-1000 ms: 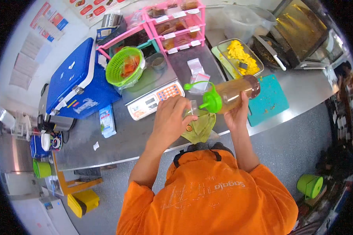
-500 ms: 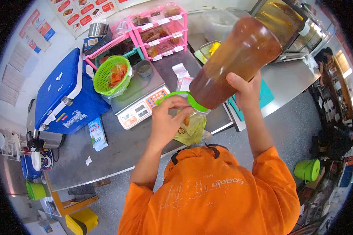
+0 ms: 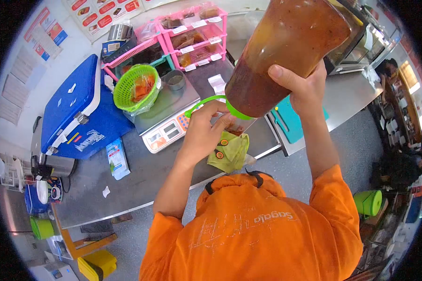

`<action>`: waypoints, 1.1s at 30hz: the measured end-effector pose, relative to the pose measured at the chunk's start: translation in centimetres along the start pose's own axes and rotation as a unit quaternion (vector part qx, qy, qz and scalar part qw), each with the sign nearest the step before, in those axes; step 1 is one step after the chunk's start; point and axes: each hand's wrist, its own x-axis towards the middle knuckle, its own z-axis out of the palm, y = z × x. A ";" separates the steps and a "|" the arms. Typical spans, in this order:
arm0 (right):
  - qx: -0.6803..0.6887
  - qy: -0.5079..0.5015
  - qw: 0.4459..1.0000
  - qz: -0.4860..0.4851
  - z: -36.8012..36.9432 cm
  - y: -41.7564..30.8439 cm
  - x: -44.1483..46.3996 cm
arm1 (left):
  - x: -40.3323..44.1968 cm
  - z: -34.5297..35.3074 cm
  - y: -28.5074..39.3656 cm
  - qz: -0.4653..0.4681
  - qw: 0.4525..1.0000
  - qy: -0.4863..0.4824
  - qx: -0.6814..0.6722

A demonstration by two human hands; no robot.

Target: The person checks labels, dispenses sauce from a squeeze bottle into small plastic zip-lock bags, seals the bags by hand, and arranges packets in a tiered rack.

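- Squeeze bottle of brown liquid: tipped, green cap down, right of scale; right hand wraps it.
- Left hand: just right of scale, pinching small clear container under cap.
- Step: likely dispensing. Next calls for steady container, then righting bottle.

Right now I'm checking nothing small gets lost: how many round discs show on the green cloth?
2 on the green cloth: the upper disc, nearer the bottle, and the lower disc. Others may be hidden under folds.
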 end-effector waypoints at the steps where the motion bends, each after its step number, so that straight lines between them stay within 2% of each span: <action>1: -0.009 0.005 1.000 -0.001 0.0 0.0 0.0 | 0.1 0.1 -0.1 -0.011 1.000 -0.003 -0.004; 5: 0.010 0.015 1.000 0.000 -0.4 1.7 0.1 | 0.3 0.7 -1.4 -0.018 0.999 -0.008 -0.030; 7: 0.031 0.070 0.996 0.049 -0.8 3.1 0.1 | 0.2 1.2 -2.0 -0.069 0.988 0.004 -0.135; 8: 0.031 0.071 0.996 0.048 -0.8 3.6 0.0 | 0.1 1.4 -2.5 -0.069 0.989 0.004 -0.134; 10: 0.189 0.136 0.949 0.212 -0.9 4.6 -0.2 | 0.0 1.7 -3.0 -0.086 0.972 0.024 -0.218; 11: 0.196 0.134 0.937 0.257 -1.3 5.5 -0.8 | -0.1 1.8 -3.0 -0.084 0.972 0.025 -0.217; 12: 0.198 0.133 0.937 0.255 -1.7 6.8 -1.6 | -0.2 1.9 -2.8 -0.097 0.968 0.044 -0.228; 14: 0.318 0.178 0.843 0.395 -2.2 9.8 -3.7 | 0.0 2.2 -2.8 -0.109 0.963 0.067 -0.238; 15: 0.319 0.175 0.843 0.396 -2.1 10.8 -4.8 | 0.2 2.5 -3.1 -0.099 0.955 0.084 -0.266; 17: 0.382 0.240 0.758 0.472 -1.7 12.6 -7.5 | 0.4 3.2 -3.1 -0.091 0.947 0.103 -0.291; 18: 0.384 0.238 0.756 0.473 -1.9 14.4 -9.0 | 0.6 3.6 -3.0 -0.099 0.928 0.129 -0.336; 19: 0.450 0.260 0.720 0.460 -2.5 16.8 -10.7 | 0.8 3.9 -3.0 -0.105 0.906 0.154 -0.380; 20: 0.513 0.280 0.679 0.445 -3.3 19.5 -12.5 | 1.0 4.1 -3.0 -0.105 0.907 0.156 -0.378; 21: 0.515 0.278 0.677 0.448 -4.5 22.8 -14.8 | 1.1 4.3 -3.2 -0.134 0.897 0.182 -0.379; 22: 0.554 0.292 0.649 0.433 -6.0 26.6 -17.4 | 1.2 4.4 -3.5 -0.164 0.887 0.207 -0.380; 25: 0.607 0.342 0.595 0.400 -8.7 31.2 -21.7 | 1.2 4.4 -5.1 -0.170 0.888 0.208 -0.374; 28: 0.713 0.376 0.447 0.387 -9.6 29.1 -22.7 | 1.0 4.5 -5.8 -0.150 0.900 0.201 -0.357; 29: 0.691 0.398 0.467 0.384 -9.2 28.7 -22.7 | 1.0 4.6 -6.0 -0.155 0.901 0.197 -0.355; 32: 0.668 0.445 0.464 0.375 -6.1 24.4 -22.9 | 0.6 4.8 -6.3 -0.119 0.900 0.205 -0.366; 33: 0.564 0.368 0.575 0.466 -4.9 22.7 -23.8 | 0.2 4.8 -6.3 -0.117 0.906 0.206 -0.352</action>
